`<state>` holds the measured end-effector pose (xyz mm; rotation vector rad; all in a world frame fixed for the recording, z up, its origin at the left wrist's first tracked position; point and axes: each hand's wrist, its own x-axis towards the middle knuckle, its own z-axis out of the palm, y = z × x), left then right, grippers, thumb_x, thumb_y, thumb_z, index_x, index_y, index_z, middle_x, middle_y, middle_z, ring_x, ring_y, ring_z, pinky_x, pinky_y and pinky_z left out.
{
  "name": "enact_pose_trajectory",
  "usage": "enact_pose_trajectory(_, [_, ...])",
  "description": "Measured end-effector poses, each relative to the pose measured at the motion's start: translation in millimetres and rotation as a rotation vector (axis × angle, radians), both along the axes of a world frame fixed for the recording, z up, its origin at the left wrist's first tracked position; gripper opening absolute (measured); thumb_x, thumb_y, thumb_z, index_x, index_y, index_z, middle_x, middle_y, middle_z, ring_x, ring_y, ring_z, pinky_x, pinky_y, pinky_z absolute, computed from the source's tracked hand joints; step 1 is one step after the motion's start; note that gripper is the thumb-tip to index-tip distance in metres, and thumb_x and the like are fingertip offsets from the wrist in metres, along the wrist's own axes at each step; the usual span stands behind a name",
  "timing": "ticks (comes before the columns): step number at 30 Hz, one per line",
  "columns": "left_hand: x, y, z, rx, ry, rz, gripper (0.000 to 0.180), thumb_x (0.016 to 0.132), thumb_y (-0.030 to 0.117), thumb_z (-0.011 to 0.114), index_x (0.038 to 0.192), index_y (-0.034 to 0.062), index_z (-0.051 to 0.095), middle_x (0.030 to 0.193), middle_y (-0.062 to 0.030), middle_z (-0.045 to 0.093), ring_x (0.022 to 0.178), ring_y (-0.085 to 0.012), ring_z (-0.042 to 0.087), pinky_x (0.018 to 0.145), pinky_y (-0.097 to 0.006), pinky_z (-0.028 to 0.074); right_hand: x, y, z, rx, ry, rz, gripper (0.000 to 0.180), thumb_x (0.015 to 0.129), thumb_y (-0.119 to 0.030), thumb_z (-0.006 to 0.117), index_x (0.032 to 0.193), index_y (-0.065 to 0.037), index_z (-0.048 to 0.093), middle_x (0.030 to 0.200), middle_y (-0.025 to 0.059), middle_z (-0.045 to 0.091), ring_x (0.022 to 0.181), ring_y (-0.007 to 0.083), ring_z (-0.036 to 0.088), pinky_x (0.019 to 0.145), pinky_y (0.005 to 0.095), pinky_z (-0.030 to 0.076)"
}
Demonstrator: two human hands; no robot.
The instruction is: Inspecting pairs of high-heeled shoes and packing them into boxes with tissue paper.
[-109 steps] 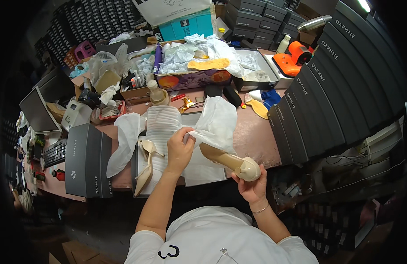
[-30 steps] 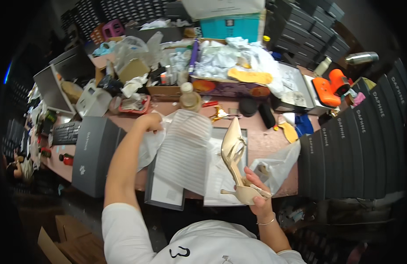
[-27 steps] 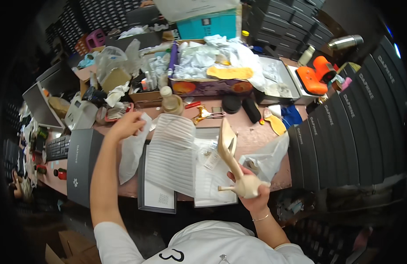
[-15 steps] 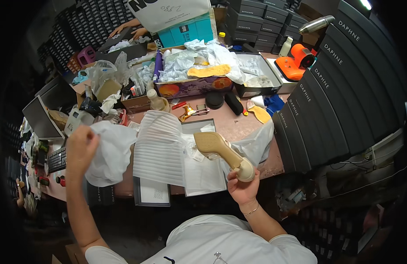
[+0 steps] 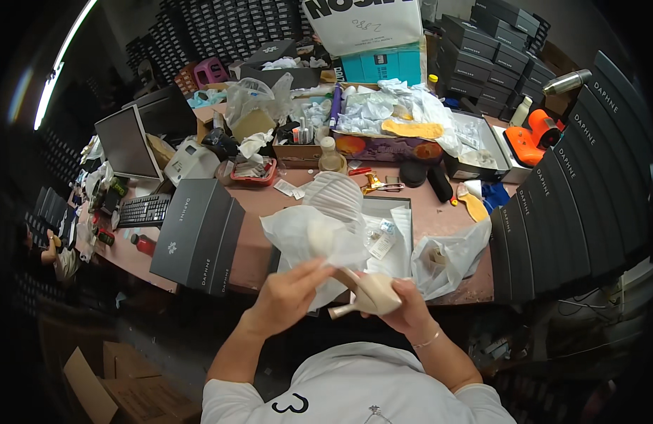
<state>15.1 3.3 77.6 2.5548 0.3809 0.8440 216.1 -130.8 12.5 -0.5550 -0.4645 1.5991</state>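
Pink-brown worktable [image 5: 439, 219] is cluttered edge to edge; grey shoebox [image 5: 197, 237] stands at its near-left edge, open box with white tissue [image 5: 383, 233] at centre. Beige high-heeled shoe [image 5: 365, 290] is held over the near edge: long axis runs diagonally, toe up-left inside a white plastic bag [image 5: 305, 237], heel end down-right, thin heel jutting left. Right hand [image 5: 411, 307] grips the heel end. Left hand [image 5: 287, 297] is closed on the bag beside the shoe.
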Motion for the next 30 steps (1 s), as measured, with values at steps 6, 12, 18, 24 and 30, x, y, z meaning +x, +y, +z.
enact_pose_trajectory(6, [-12, -54, -47, -0.014, -0.054, -0.056, 0.042, 0.066, -0.011, 0.064, 0.106, 0.0001, 0.066, 0.11, -0.0158, 0.064, 0.076, -0.0264, 0.068, 0.063, -0.031, 0.056, -80, 56, -30, 0.06, 0.031, -0.128, 0.045, 0.094, -0.032, 0.051, 0.127, -0.001, 0.047, 0.125, 0.01, 0.053, 0.116, 0.0213, 0.051, 0.1, 0.039, 0.042])
enact_pose_trajectory(12, [6, -89, -58, -0.287, -0.254, -0.182, 0.034, 0.071, -0.008, 0.066, 0.105, -0.0053, 0.063, 0.119, -0.0178, 0.061, 0.082, -0.0258, 0.068, 0.07, -0.03, 0.058, -91, 67, -40, 0.104, -0.153, -0.077, 0.049, 0.094, -0.034, 0.05, 0.132, -0.004, 0.041, 0.13, 0.0108, 0.048, 0.118, 0.0232, 0.049, 0.102, 0.0404, 0.04])
enact_pose_trajectory(18, [9, -90, -54, -0.173, -0.248, -0.476, 0.031, 0.083, 0.005, 0.062, 0.113, -0.0011, 0.06, 0.125, -0.0172, 0.057, 0.085, -0.0237, 0.067, 0.072, -0.029, 0.056, -83, 64, -40, 0.099, -0.378, -0.062, 0.054, 0.094, -0.036, 0.05, 0.137, -0.006, 0.035, 0.135, 0.0117, 0.043, 0.12, 0.0252, 0.048, 0.103, 0.0417, 0.038])
enact_pose_trajectory(24, [-38, -64, -78, -1.284, -1.029, 0.414, 0.074, 0.081, 0.049, 0.067, 0.137, 0.0092, 0.039, 0.135, -0.0107, 0.047, 0.126, -0.0228, 0.042, 0.104, -0.044, 0.037, -76, 62, -49, 0.152, -0.563, -0.029, 0.059, 0.095, -0.038, 0.049, 0.142, -0.009, 0.029, 0.14, 0.0125, 0.038, 0.122, 0.0272, 0.047, 0.104, 0.0431, 0.037])
enact_pose_trajectory(30, [-43, -25, -72, -1.611, -1.106, 0.45, 0.065, 0.081, 0.034, 0.065, 0.133, 0.0029, 0.043, 0.129, -0.0099, 0.052, 0.115, -0.025, 0.052, 0.096, -0.04, 0.046, -52, 58, -85, 0.191, -0.991, -0.058, 0.064, 0.095, -0.04, 0.048, 0.146, -0.011, 0.023, 0.145, 0.0133, 0.033, 0.124, 0.0292, 0.045, 0.106, 0.0445, 0.035])
